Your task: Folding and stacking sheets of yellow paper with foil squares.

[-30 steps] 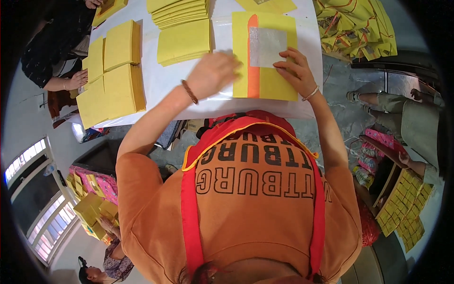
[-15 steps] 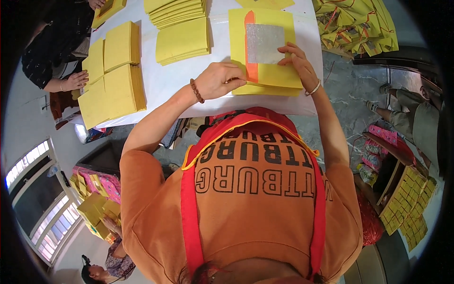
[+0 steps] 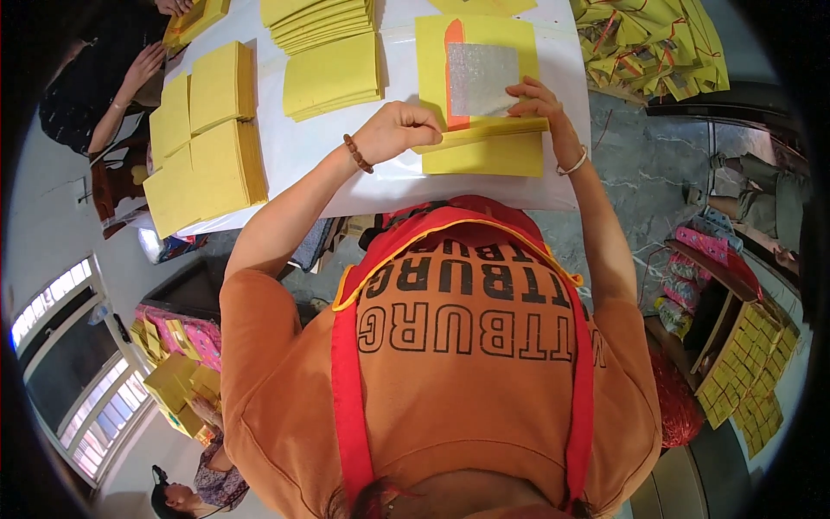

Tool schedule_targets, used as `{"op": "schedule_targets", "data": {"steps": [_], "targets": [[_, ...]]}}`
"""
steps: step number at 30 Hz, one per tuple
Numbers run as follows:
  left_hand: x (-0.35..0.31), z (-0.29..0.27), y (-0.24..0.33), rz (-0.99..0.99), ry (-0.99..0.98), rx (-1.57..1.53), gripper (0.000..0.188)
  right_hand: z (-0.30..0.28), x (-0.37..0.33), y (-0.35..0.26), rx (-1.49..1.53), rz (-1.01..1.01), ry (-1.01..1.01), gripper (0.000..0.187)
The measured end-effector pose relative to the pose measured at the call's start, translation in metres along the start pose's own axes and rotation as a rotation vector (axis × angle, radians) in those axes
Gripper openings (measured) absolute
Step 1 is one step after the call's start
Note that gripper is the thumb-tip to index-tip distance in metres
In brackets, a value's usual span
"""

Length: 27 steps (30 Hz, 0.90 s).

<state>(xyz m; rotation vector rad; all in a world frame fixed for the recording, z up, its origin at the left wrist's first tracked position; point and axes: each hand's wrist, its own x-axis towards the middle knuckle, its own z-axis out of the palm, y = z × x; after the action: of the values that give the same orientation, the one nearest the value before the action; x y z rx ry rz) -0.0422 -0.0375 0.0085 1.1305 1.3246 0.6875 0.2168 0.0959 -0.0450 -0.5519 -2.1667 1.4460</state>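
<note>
Left hand (image 3: 400, 136) pinches left end of yellow paper sheet's (image 3: 501, 31) turned-up near edge. Right hand (image 3: 551, 117) at its right side, fingers bent at silver square (image 3: 482, 78); can't tell if gripping. Sheet's on white-covered desk (image 3: 400, 80), right of yellow paper stack (image 3: 333, 73); orange strip (image 3: 456, 122) partly under square.

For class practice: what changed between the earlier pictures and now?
The left hand took hold of the top yellow sheet and folded its near edge away from the person. A co-worker's hand lifted off a yellow stack. The right hand stayed at the silver square.
</note>
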Motion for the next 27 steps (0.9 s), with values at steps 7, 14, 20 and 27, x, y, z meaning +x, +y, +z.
{"op": "schedule_targets", "data": {"steps": [7,14,20,27], "targets": [[0.004,-0.006,0.008,-0.044,-0.037,0.030,0.016,-0.003,0.000,0.008,0.046,-0.056,0.000,0.074],[0.002,-0.011,0.002,-0.051,0.033,-0.174,0.022,-0.001,0.000,-0.001,-0.172,-0.079,-0.013,0.027],[0.002,-0.011,-0.001,0.588,0.209,0.692,0.035,0.005,0.000,0.002,-0.042,-0.007,0.100,0.024],[-0.016,0.005,0.001,0.747,0.391,1.072,0.031,-0.006,-0.015,-0.033,-0.609,-0.206,-0.010,0.025]]}}
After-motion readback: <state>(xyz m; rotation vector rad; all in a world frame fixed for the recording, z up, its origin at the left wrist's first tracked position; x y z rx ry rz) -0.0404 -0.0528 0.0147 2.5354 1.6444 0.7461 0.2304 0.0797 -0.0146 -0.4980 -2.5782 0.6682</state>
